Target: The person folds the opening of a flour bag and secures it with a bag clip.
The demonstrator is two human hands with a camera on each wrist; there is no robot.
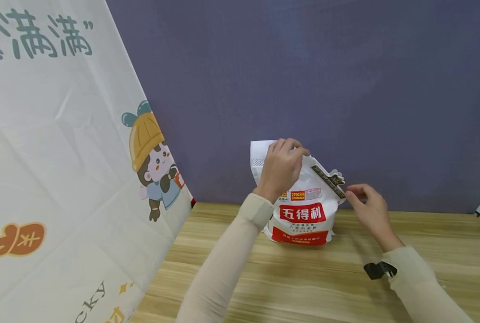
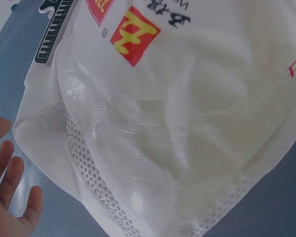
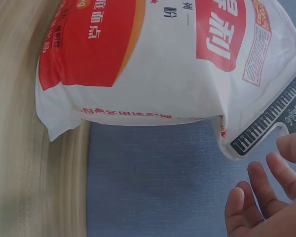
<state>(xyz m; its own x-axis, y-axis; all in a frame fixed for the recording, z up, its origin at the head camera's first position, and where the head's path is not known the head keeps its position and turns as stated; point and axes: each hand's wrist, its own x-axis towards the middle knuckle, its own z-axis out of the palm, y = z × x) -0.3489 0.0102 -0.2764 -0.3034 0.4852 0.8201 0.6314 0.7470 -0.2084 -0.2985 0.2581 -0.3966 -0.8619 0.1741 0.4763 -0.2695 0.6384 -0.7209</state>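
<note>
A white flour bag (image 1: pixel 302 231) with red printed panels stands on the wooden table. Along the slanted right side of its top sits a dark piano-keyboard bag clip (image 1: pixel 329 181) with a wavy outer edge. My left hand (image 1: pixel 282 163) is at the bag's top, left of the clip. In the left wrist view, its thumb meets a folded corner of the bag (image 2: pixel 187 123) while the fingers stand loosely apart. My right hand (image 1: pixel 369 211) is beside the clip's lower end. Its fingers (image 3: pixel 260 185) are spread and relaxed just off the clip (image 3: pixel 271 116) in the right wrist view.
The wooden tabletop (image 1: pixel 288 287) reaches back to a blue-grey cloth wall (image 1: pixel 304 67). On the left hangs a white sheet (image 1: pixel 54 157) printed with a cartoon figure and lettering. A black device (image 1: pixel 379 270) is strapped at my right wrist.
</note>
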